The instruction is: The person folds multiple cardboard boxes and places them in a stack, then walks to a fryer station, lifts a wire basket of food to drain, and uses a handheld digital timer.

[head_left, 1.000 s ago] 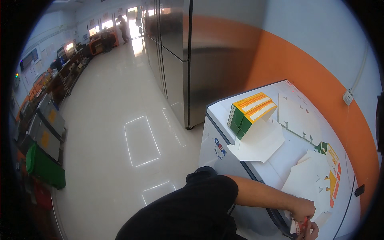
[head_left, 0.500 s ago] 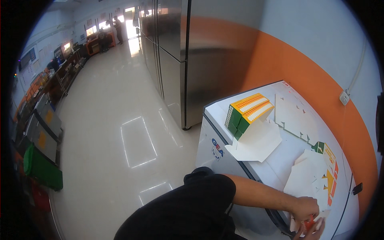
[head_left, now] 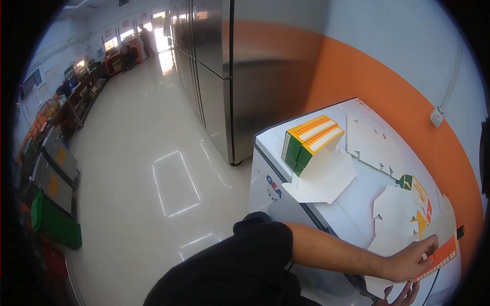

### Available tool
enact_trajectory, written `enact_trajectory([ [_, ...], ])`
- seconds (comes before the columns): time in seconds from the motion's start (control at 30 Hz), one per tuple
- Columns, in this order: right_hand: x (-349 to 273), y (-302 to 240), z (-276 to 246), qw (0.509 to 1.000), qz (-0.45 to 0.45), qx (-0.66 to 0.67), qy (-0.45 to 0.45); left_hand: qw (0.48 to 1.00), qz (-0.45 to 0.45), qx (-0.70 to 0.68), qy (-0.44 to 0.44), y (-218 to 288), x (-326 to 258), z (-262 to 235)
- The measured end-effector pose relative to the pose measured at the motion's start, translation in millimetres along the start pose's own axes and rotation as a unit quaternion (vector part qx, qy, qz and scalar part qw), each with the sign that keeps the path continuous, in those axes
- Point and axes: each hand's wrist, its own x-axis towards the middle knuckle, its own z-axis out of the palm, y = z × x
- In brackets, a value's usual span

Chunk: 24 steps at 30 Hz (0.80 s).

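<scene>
An orange-and-white cardboard carton [head_left: 442,256], partly folded with pale flaps raised, is at the near right end of a white chest freezer top. My left hand [head_left: 416,259] reaches across from the lower middle, its fingers curled over the orange panel. Lower down, at the picture's bottom edge, my right hand [head_left: 400,296] has its fingertips against the carton's lower edge; the rest of that hand is cut off. Just beyond my hands lie flat, unfolded carton blanks [head_left: 393,211], white side up with some yellow and orange print.
Folded green-and-yellow cartons [head_left: 312,142] stand on the white chest freezer [head_left: 352,196], beside a white flap. More flat blanks [head_left: 377,140] lie behind. A tall steel cabinet [head_left: 275,86] stands beyond the freezer. At left are a green bin [head_left: 55,219] and counters; people stand far back.
The orange carton has come up and to the right, showing its panel and raised flaps. My left hand has moved right with it; my right hand stays low beside it.
</scene>
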Motion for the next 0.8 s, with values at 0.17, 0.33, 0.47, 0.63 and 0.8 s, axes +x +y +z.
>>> enact_trajectory([
  [0.17,13,-4,-2,1.000,-0.023,0.015,0.011,0.988,0.138,0.048,0.040,-82,28,-6],
  [0.33,17,-2,-3,1.000,-0.025,-0.002,0.009,0.995,-0.076,-0.069,0.014,1,-6,-2],
  [0.47,28,-4,-9,0.999,-0.045,0.000,0.011,1.000,-0.011,0.000,0.021,5,-5,-3],
  [0.63,35,-6,-17,0.994,-0.093,0.037,-0.048,1.000,0.008,0.009,0.001,-23,10,-13],
  [0.8,31,1,-30,0.993,-0.089,0.054,-0.055,1.000,0.029,0.006,0.004,1,3,-16],
])
